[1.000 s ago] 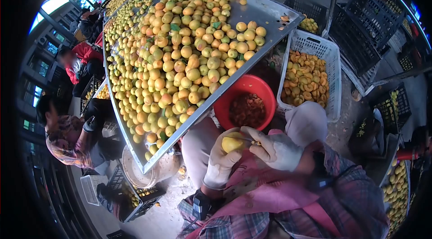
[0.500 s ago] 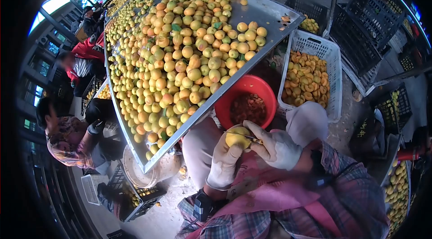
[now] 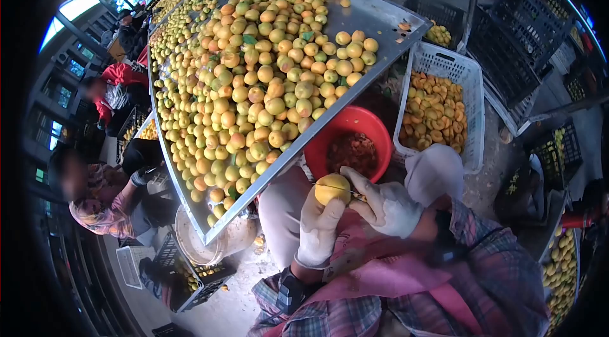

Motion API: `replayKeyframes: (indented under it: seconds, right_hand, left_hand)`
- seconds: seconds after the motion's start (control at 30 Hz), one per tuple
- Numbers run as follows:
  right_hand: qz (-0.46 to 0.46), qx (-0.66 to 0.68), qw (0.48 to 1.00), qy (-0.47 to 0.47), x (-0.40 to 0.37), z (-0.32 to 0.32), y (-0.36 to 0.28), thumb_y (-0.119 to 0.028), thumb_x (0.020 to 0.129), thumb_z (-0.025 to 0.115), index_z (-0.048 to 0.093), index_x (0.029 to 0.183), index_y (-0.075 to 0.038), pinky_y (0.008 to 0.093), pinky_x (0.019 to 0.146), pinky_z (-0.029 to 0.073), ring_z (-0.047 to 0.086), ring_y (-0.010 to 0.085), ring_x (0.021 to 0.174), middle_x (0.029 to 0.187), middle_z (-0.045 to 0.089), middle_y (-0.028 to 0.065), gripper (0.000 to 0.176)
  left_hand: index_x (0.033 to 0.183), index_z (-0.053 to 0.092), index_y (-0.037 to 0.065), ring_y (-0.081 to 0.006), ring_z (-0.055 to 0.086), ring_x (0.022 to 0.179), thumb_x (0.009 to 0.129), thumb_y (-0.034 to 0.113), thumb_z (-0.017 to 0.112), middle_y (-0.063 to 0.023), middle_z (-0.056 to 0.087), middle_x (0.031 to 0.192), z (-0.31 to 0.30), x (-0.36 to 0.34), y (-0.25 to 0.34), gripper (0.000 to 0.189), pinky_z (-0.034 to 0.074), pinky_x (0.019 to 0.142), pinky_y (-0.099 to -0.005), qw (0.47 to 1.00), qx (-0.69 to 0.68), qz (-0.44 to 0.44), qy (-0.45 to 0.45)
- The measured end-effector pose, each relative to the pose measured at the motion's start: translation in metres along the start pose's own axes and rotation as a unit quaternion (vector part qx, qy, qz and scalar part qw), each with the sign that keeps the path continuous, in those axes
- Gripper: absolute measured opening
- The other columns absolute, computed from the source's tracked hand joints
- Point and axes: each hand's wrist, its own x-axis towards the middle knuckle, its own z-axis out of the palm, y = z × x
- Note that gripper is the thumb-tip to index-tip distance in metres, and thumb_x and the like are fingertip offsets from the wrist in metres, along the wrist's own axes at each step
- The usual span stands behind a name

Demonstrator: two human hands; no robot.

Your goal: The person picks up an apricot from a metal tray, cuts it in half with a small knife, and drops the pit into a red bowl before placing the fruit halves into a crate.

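Gripping an apricot [image 3: 331, 188], the left hand [image 3: 317, 228] stood fingers-up.
Right hand [image 3: 388, 208], clenched on a thin knife [image 3: 353, 194], laid the blade across the fruit.

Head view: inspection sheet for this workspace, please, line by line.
Surface: slanted metal table, heaped with a fruit pile.
Job's things: one yellow fruit in the left hand; thin blade in the right hand, laid across it.
Clutter: red bowl holding brownish scraps; white crate of cut fruit pieces.
Grips: both gloved; left grip closed on the yellow fruit, right closed on the thin blade.
Cables: nothing seen.
Surroundings: black crates at right; other people at left.
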Motion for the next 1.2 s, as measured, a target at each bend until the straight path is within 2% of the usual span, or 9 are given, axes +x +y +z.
replayKeyframes:
  seconds: [0.17, 0.47, 0.53, 0.63, 0.77, 0.83, 0.9, 1.0, 1.2]
  right_hand:
    - [0.057, -0.046, 0.99, -0.124, 0.004, -0.008, 0.0, -0.032, 0.092, 0.056, 0.024, 0.147, -0.005, 0.0412, 0.047, 0.048, 0.06, 0.0283, 0.049, 0.085, 0.068, 0.015, 0.069]
    - [0.019, -0.05, 0.998, -0.036, -0.002, 0.004, 0.0, -0.034, 0.093, 0.055, 0.024, 0.146, -0.001, 0.0342, 0.048, 0.048, 0.061, 0.0221, 0.054, 0.115, 0.064, 0.0138, 0.07]
    - [0.016, -0.054, 0.998, -0.035, -0.003, 0.005, 0.001, -0.033, 0.093, 0.055, 0.023, 0.146, -0.001, 0.0342, 0.048, 0.049, 0.062, 0.022, 0.055, 0.116, 0.064, 0.0141, 0.07]
    - [0.03, -0.035, 0.998, -0.052, -0.001, 0.0, 0.001, -0.031, 0.092, 0.056, 0.023, 0.146, -0.001, 0.0351, 0.05, 0.05, 0.063, 0.0233, 0.057, 0.116, 0.064, 0.015, 0.07]
    - [0.037, 0.018, 0.999, -0.031, 0.002, -0.002, -0.006, -0.028, 0.091, 0.057, 0.025, 0.145, -0.003, 0.0379, 0.054, 0.052, 0.066, 0.0278, 0.063, 0.113, 0.064, 0.0163, 0.067]
    - [0.025, 0.021, 0.999, -0.011, 0.001, 0.001, -0.006, -0.028, 0.091, 0.057, 0.026, 0.145, -0.003, 0.0386, 0.054, 0.053, 0.066, 0.0286, 0.064, 0.111, 0.065, 0.0159, 0.067]
    - [0.012, 0.023, 1.0, 0.009, 0.001, 0.001, -0.006, -0.028, 0.091, 0.057, 0.027, 0.145, -0.003, 0.0393, 0.055, 0.053, 0.066, 0.0294, 0.064, 0.108, 0.066, 0.0156, 0.066]
    - [0.061, 0.018, 0.997, -0.038, -0.001, 0.0, -0.006, -0.028, 0.092, 0.057, 0.028, 0.144, -0.003, 0.0396, 0.055, 0.053, 0.067, 0.0294, 0.065, 0.103, 0.067, 0.0152, 0.065]
    - [0.022, 0.028, 0.999, -0.01, 0.001, 0.005, -0.001, -0.027, 0.092, 0.056, 0.031, 0.143, -0.004, 0.0396, 0.055, 0.053, 0.066, 0.0301, 0.064, 0.1, 0.068, 0.0156, 0.062]
  left_hand:
    - [0.132, 0.038, -0.006, -0.0175, 0.058, 0.1, 0.093, 0.016, 0.06, -0.0113, 0.056, 0.116, 0.001, 0.003, 0.008, 0.05, 0.046, 0.09, -0.0298, 0.968, 0.248, 0.025, 0.03]
    - [0.136, 0.035, -0.007, -0.0177, 0.056, 0.107, 0.093, 0.028, 0.064, -0.0124, 0.055, 0.119, -0.004, 0.003, 0.0, 0.063, 0.045, 0.093, -0.0287, 0.975, -0.207, -0.083, 0.021]
    - [0.136, 0.035, -0.008, -0.0178, 0.056, 0.106, 0.091, 0.03, 0.066, -0.0125, 0.055, 0.119, 0.0, 0.002, 0.001, 0.067, 0.046, 0.092, -0.0286, 0.991, 0.111, -0.01, 0.068]
    - [0.137, 0.036, -0.008, -0.0184, 0.056, 0.106, 0.09, 0.031, 0.068, -0.013, 0.055, 0.12, 0.001, 0.003, -0.005, 0.069, 0.046, 0.092, -0.0286, 0.982, 0.168, 0.038, 0.08]
    - [0.133, 0.039, -0.007, -0.018, 0.057, 0.105, 0.09, 0.032, 0.067, -0.0122, 0.054, 0.118, -0.001, 0.003, -0.004, 0.065, 0.047, 0.09, -0.028, 0.996, 0.065, 0.044, 0.049]
    - [0.129, 0.041, -0.007, -0.0174, 0.057, 0.102, 0.091, 0.034, 0.066, -0.0112, 0.054, 0.116, 0.002, 0.003, -0.002, 0.06, 0.047, 0.087, -0.0274, 0.987, -0.154, -0.044, 0.019]
    - [0.124, 0.044, -0.005, -0.0169, 0.058, 0.098, 0.092, 0.035, 0.064, -0.0099, 0.055, 0.11, 0.012, 0.003, 0.008, 0.056, 0.048, 0.083, -0.0268, 0.989, -0.144, -0.025, -0.002]
    - [0.131, 0.04, -0.006, -0.0178, 0.059, 0.097, 0.09, 0.035, 0.066, -0.0113, 0.058, 0.11, 0.004, 0.001, 0.001, 0.064, 0.049, 0.084, -0.0269, 0.977, 0.194, 0.006, 0.085]
    - [0.131, 0.041, -0.006, -0.0185, 0.057, 0.102, 0.093, 0.044, 0.06, -0.0111, 0.055, 0.116, -0.005, 0.0, -0.009, 0.066, 0.047, 0.09, -0.0295, 0.99, 0.115, 0.051, 0.057]
